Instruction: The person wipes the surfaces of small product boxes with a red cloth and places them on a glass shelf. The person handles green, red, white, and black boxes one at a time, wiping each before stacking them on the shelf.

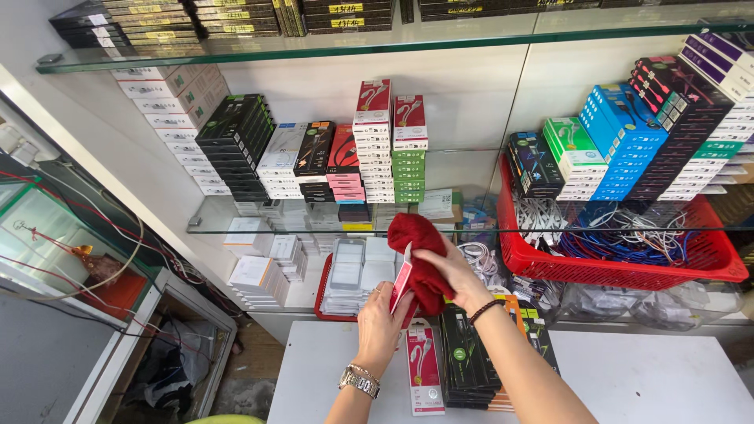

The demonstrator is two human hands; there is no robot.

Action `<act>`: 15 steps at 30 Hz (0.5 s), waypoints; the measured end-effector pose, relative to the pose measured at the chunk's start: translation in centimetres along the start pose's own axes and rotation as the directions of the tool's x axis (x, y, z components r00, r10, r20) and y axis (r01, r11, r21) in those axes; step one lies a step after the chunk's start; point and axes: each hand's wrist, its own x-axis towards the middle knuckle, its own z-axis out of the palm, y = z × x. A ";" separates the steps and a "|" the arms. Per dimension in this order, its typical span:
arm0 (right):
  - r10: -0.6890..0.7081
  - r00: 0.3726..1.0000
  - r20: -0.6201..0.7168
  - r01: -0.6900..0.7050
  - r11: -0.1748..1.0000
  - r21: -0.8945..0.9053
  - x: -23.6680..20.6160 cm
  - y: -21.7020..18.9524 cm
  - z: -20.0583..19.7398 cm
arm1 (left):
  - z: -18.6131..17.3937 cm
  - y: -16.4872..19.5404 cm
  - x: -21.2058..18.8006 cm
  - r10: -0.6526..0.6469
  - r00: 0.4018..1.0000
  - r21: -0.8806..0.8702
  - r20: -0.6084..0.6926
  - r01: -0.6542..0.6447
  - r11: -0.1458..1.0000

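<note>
Head view shows glass shelves [314, 47] filling the upper frame, stacked with small boxed packs in white, black, red, green and blue. At right of centre a red basket [628, 271] holds tangled cables. Along the bottom runs a white counter [652, 377], with a row of dark packs [467, 357] standing on it and one red-and-white pack [425, 367] lying flat just left of them. At centre frame, above these, the right hand [448, 271] is closed around a red cloth [420, 255] and presses it against a small red pack [402, 284]. The left hand [381, 318] pinches that pack by its lower part, fingers curled behind it, holding it upright. The pack looks light, thin and fairly stiff, with a smooth and probably slippery face, so gripping its edges or lower end seems safest. The cloth looks soft and limp, easy to bunch anywhere in the palm.
</note>
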 end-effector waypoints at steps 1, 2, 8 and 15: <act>0.000 1.000 -0.016 0.001 0.999 0.051 0.3 -0.3 -0.1 | -0.1 0.2 0.1 -0.033 0.999 -0.021 0.004 0.033 0.999; 0.000 0.999 -0.033 0.003 0.995 0.099 0.6 -0.3 -0.1 | -0.1 0.4 0.2 -0.028 1.000 -0.109 -0.012 0.027 0.994; -0.155 0.957 -0.245 0.177 0.982 0.072 -1.0 3.8 2.8 | 0.3 0.4 2.6 -0.007 0.961 -0.494 -0.277 -0.137 0.859; -0.051 0.999 0.012 0.052 0.929 -0.367 -4.6 4.2 2.5 | -0.8 -0.4 4.7 -0.556 0.828 -0.850 0.066 0.339 0.403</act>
